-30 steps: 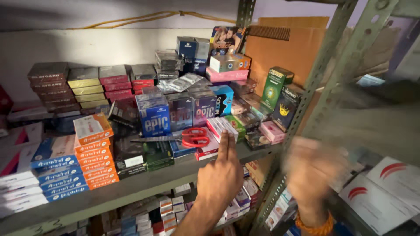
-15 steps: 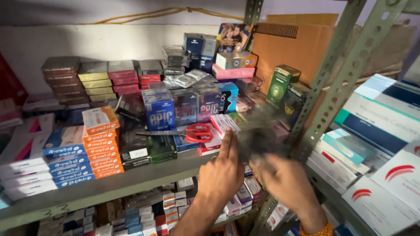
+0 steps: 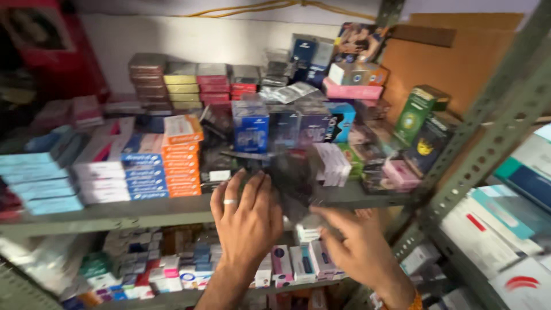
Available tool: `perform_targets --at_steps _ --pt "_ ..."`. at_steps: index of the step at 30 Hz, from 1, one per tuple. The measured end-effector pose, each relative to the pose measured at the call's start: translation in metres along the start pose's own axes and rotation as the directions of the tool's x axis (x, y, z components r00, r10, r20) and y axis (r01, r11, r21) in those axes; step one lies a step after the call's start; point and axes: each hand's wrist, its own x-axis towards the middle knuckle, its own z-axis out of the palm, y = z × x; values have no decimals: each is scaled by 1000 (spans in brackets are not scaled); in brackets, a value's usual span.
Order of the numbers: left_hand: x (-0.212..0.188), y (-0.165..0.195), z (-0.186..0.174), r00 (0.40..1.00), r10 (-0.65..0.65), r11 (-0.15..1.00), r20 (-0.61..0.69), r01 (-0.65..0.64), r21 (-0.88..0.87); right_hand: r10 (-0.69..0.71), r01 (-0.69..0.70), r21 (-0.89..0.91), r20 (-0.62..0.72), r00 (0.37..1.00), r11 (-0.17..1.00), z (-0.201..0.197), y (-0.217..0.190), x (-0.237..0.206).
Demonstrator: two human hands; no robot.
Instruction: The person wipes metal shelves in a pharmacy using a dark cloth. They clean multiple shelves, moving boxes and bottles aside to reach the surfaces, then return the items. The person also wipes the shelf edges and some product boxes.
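Our left hand (image 3: 247, 215) is raised in front of the shelf (image 3: 143, 209), back toward us, fingers spread and bent forward; a ring sits on one finger; its fingertips press on a dark blurred pack (image 3: 290, 175) at the shelf's front edge, between the two hands. The pack is smeared by motion, so we cannot tell its kind, nor whether the left fingers close round it or only touch it. Our right hand (image 3: 359, 244) comes up from below and to the right, palm turned down, fingers stretched toward the pack's lower edge; the fingertips meet the blur, and we cannot tell whether they grip it; an orange band shows at the wrist.

Just left of the left hand stands an orange stack (image 3: 181, 158) of flat boxes, with blue-and-white stacks (image 3: 123, 172) beyond it; behind the pack stand blue boxes (image 3: 251, 129), upright in a row; to the right lie pink boxes (image 3: 402, 172) and a tall green carton (image 3: 416, 115). Under the shelf, below both hands, small white and pink boxes (image 3: 281, 264) stand in rows; a grey perforated upright (image 3: 488, 115) slants past on the right.
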Motion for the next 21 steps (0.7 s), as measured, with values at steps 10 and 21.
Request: perform_targets --at_steps 10,21 --pt "-16 -9 -16 1000 13 996 22 -15 86 7 -7 0 -324 946 1000 30 -13 13" --pt "-34 -74 -62 971 -123 978 -205 153 139 -80 65 -66 -256 963 996 51 -33 11"
